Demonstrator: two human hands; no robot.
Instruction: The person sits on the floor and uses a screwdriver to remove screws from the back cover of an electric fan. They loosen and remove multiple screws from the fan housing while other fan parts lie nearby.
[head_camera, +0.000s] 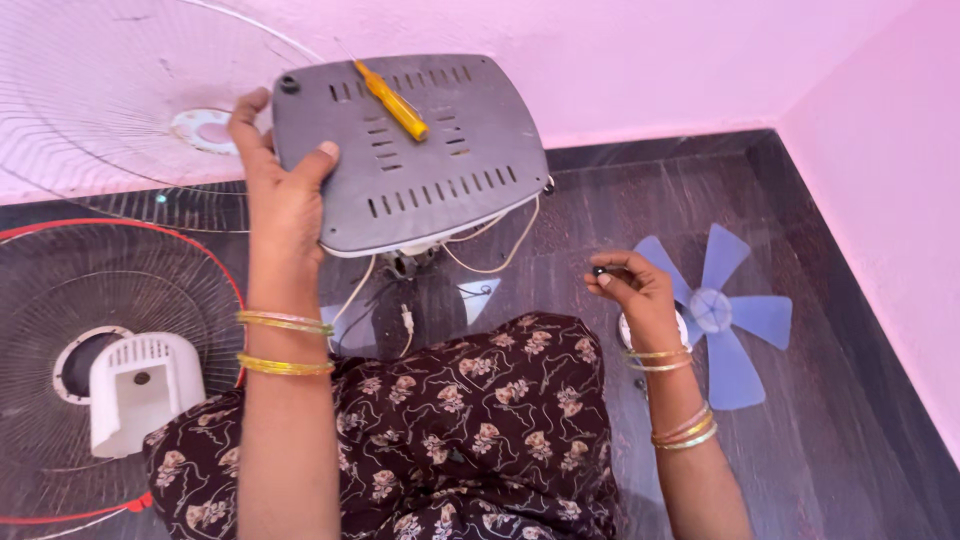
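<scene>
While the left hand (285, 195) grips the grey base (415, 150), a yellow screwdriver (393, 100) lies on it.

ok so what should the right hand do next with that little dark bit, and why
Probably bring the right hand to the grey base plate and seat the small dark piece, likely a screw. The left hand holds the plate up, and a yellow screwdriver lies ready on top.

Bare forearms, no sleeves — thin gold and green bangles ring the wrist of the left hand (285, 200), gold and pink ones that of the right hand (632, 292). A dark brown garment with cream flowers covers the lap.
</scene>
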